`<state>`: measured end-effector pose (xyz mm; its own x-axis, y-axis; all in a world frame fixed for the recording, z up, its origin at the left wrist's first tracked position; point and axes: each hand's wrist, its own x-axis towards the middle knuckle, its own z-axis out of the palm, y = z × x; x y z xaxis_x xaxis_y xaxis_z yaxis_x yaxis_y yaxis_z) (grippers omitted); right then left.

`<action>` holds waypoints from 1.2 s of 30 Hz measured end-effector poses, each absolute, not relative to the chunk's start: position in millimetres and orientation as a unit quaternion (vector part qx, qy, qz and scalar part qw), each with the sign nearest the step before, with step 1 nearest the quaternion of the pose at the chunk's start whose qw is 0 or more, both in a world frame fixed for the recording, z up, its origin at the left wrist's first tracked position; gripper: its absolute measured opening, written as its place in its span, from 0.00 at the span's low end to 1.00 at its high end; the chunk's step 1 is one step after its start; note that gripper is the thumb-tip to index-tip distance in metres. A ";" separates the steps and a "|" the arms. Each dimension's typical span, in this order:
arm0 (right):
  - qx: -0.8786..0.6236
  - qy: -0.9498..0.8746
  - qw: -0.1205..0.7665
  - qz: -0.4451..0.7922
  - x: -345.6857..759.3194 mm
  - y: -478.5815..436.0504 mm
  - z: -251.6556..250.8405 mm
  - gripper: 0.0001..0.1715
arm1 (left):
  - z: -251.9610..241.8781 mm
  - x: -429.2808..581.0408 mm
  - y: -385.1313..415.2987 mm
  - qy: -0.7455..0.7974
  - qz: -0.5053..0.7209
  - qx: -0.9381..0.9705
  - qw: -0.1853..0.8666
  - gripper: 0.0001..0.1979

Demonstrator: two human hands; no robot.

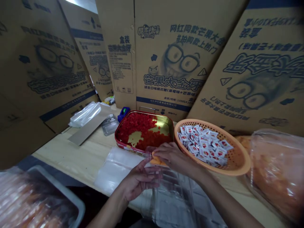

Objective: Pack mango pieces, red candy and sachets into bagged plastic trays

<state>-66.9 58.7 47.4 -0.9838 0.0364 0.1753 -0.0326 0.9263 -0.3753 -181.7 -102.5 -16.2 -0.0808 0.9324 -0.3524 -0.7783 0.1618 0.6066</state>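
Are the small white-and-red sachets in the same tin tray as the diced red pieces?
No, the sachets lie in the orange perforated basket, while the diced red pieces sit in the tin tray.

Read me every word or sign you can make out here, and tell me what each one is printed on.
"网红同款芒果大金牙": top of the centre cardboard carton
"#拍同款上热门": just below it, same carton
"芒果大金牙": large, lower on that carton
"盒装": its left panel
"芒果大金牙": upside down on the right-hand carton
Small print on the cartons and the red-and-white sachets: too small to read
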 end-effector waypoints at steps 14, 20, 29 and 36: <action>-0.198 -0.951 -0.128 0.199 -170.3 116.0 -32.9 0.18 | -34.3 -264.3 -148.5 0.392 0.768 0.039 0.505 0.38; -0.182 -0.953 -0.111 0.216 -163.6 118.0 -41.4 0.09 | -38.2 -282.6 -149.2 0.379 0.800 0.031 0.465 0.38; -0.225 -0.894 0.035 0.385 -154.9 120.4 -22.3 0.05 | -33.9 -292.8 -145.8 0.379 0.817 0.035 0.434 0.36; -0.173 -0.766 -0.009 0.619 -168.5 60.0 21.5 0.12 | -35.0 -295.1 -140.6 0.375 0.820 0.047 0.430 0.36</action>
